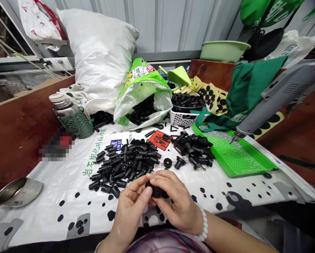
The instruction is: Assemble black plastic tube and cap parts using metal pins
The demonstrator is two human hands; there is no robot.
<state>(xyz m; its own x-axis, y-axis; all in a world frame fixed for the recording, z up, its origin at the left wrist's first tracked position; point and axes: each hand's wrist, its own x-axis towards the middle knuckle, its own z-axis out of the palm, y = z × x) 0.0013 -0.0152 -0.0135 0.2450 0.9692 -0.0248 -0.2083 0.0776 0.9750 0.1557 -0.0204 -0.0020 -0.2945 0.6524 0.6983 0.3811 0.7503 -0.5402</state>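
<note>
From where I stand, the person's bare left hand (128,207) and right hand (180,203) both grasp a small, round black plastic part (157,190) between their fingers, above the near edge of the white-sheeted worktop (73,175). Just beyond them spreads a heap of black plastic cylinders (128,161), while a shallow, bright-green plastic tray (247,163) lies toward the right edge.

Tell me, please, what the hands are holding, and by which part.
A black piece: the left hand pinches its left end; the right hand holds its right side.
</note>
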